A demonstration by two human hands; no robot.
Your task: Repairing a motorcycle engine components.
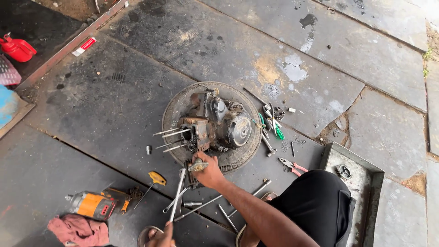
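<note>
My right hand (209, 171) has its grip closed around a small metal part (198, 166), held at the near edge of the tyre (238, 155) where the engine (215, 123) sits on the stone floor (114, 91). My left hand (161, 237), at the bottom of the view, grips the end of a long wrench (177, 194). An orange power drill (96, 204) and a red rag (77, 230) lie further left.

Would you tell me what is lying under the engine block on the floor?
The engine block rests on an old tyre laid flat on the stone floor. The tyre's tread ring shows all around; its middle is covered by the engine, so nothing there can be seen.
</note>
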